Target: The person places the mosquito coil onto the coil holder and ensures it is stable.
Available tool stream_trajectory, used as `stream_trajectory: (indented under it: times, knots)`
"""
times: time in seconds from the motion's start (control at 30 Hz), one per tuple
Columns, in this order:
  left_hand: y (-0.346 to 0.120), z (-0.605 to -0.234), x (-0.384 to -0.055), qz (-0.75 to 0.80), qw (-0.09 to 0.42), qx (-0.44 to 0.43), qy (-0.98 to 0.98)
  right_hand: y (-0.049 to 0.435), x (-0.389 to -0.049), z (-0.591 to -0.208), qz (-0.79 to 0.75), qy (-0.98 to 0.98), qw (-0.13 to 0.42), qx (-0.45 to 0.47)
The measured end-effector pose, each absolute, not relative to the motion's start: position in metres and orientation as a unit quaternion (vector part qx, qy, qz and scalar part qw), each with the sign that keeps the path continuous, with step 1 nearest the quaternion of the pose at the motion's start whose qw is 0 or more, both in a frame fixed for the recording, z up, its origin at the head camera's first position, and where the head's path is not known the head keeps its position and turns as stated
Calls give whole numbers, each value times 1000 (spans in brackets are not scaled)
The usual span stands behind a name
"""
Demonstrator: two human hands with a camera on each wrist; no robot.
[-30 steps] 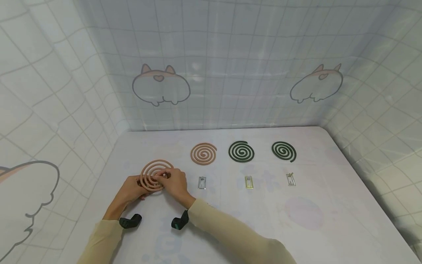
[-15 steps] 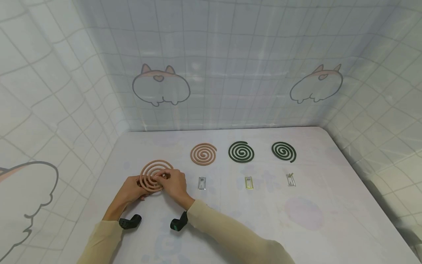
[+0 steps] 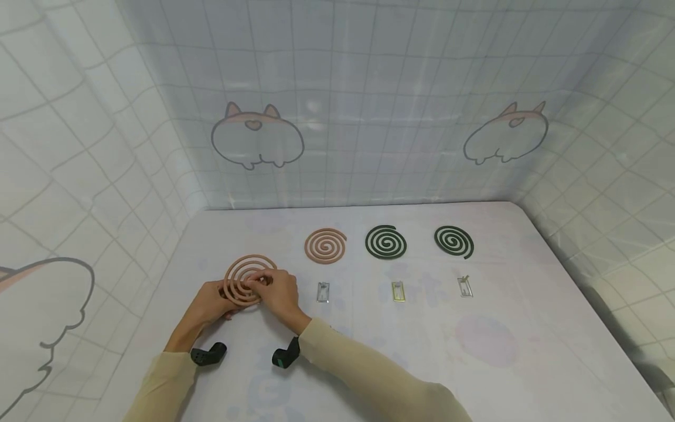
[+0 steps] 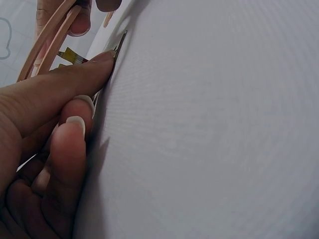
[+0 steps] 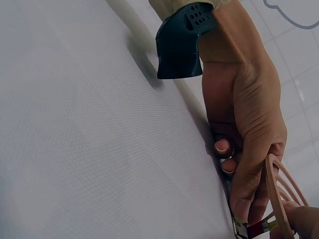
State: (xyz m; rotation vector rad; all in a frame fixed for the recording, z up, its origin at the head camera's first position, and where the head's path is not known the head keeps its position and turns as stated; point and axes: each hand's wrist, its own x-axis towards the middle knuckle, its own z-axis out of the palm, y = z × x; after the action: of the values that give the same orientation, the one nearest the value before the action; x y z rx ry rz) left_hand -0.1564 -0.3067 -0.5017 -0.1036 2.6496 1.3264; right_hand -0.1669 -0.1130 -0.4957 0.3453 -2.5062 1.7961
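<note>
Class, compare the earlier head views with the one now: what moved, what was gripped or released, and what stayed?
Nothing visibly moved, and nothing was gripped or released. The right hand still pinches the brown mosquito coil; the left hand holds a metal stand beneath it. The other brown coil, two green coils and three more stands lie as before.

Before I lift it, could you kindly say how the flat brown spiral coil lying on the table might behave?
The flat brown spiral coil is probably stiff: the raised, tilted brown spiral coil shows no droop. Its slim strand and open gaps suggest fragility. Lying flat, it seems unlikely to roll.
</note>
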Motion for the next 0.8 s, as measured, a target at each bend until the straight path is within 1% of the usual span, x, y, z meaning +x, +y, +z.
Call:
stream_trajectory:
  times: [0.37, 0.8]
  knots:
    - [-308, -501, -156, 447, 95, -28, 889, -110, -168, -492, 572, -812, 28, 113]
    - [-306, -497, -155, 450, 99, -32, 887, -107, -170, -494, 575, -812, 9, 97]
